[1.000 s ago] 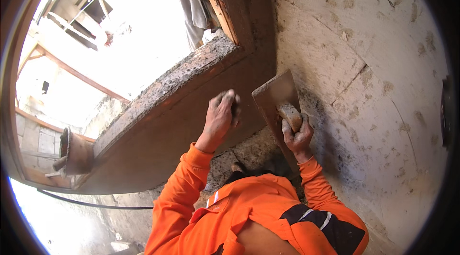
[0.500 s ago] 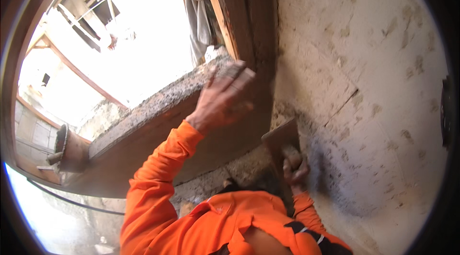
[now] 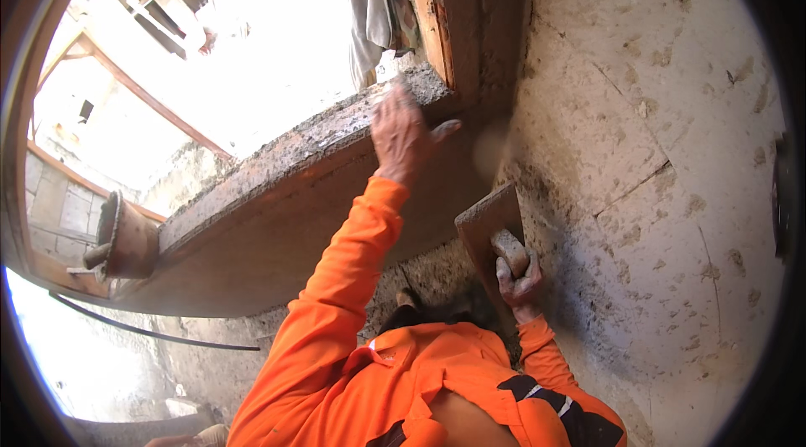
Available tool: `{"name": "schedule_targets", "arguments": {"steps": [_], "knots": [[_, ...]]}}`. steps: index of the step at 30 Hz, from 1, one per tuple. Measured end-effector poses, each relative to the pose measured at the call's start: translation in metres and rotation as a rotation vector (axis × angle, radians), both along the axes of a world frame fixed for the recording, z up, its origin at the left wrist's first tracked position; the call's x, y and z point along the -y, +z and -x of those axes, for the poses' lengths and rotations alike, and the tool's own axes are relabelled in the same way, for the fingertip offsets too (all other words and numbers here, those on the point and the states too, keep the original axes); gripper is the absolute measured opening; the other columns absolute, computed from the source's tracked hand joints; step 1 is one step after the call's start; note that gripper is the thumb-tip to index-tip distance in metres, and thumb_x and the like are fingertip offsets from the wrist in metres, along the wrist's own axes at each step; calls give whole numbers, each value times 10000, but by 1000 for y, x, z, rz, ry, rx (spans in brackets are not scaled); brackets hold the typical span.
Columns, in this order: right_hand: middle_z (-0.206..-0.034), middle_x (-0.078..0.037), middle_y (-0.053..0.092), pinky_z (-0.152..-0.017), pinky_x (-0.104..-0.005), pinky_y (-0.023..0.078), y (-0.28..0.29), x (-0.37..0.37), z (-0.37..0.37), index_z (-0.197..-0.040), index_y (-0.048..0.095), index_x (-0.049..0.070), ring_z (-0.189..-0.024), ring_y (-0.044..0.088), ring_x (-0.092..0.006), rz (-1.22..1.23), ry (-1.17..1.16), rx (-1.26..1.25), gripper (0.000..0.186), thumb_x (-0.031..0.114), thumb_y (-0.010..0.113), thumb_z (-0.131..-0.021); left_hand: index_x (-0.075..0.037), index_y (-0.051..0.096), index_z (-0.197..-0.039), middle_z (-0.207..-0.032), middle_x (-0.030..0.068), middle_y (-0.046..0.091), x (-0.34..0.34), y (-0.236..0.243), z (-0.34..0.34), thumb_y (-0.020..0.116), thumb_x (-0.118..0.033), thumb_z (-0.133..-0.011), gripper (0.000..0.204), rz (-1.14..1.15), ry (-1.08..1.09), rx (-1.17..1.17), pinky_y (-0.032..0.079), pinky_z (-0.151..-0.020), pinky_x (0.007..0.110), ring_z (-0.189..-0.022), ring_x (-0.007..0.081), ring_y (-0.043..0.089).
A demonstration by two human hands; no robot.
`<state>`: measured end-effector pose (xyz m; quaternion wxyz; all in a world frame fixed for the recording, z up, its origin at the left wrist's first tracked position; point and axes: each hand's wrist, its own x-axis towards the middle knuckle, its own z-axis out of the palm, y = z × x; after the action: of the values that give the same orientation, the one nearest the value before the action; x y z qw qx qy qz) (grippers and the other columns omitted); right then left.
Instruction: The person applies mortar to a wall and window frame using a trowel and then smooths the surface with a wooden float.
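Note:
My left hand (image 3: 401, 132) is raised at the rough, mortar-crusted top edge of the ledge (image 3: 302, 132) beneath an opening, fingers straight and thumb out, slightly blurred. It appears to hold nothing; whether its fingertips touch the edge I cannot tell. Lower right, my right hand (image 3: 520, 283) grips the handle of a flat rectangular plastering float (image 3: 480, 224), its surface grimy. The float stands tilted, close to the spattered pale wall (image 3: 646, 145) on my right, below the inner corner where the ledge's plastered face (image 3: 277, 237) meets that wall.
A crusted bucket (image 3: 134, 245) with tool handles sits at the ledge's left end. Cloths (image 3: 369, 15) hang beside a wooden post (image 3: 428, 10). A dark hose (image 3: 151, 334) runs low at left. What looks like another person's hand (image 3: 172, 440) shows at the bottom-left edge.
My left hand has moved up to the ledge's top, its fingers straightening from a curl. The float in my right hand has dropped lower. Another person's hand has appeared at the bottom left.

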<state>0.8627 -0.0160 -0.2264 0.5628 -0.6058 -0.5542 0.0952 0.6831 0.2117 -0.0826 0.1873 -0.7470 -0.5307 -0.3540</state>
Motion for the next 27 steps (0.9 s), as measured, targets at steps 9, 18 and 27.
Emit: {"name": "schedule_targets", "arguments": {"steps": [9,18,27], "knots": [[-760,-154,588,-609,-381,491,6,22,0,-962,547,11,-650,594,-327,24,-68,-129,350,284,701,-807,74,479,-1233,-1069,150,575,-38,6,-35,748,-609,-639,944,43,-44,36,435,-862,393,-1001,310,558],[-828,-186,611,-660,-391,507,-21,45,-13,-1060,544,-16,-741,639,-360,86,-142,-114,436,322,689,-826,-29,565,-1007,-955,117,559,-41,-19,-28,669,-552,-782,579,-220,-43,-104,425,-809,410,-926,300,541],[-894,-224,622,-690,-404,506,-33,56,-9,-1088,536,-47,-817,646,-388,80,-133,-233,477,324,685,-829,-97,570,-882,-818,81,550,-42,20,-7,607,-318,-885,224,-117,-379,-357,489,-604,421,-727,257,601]]}}
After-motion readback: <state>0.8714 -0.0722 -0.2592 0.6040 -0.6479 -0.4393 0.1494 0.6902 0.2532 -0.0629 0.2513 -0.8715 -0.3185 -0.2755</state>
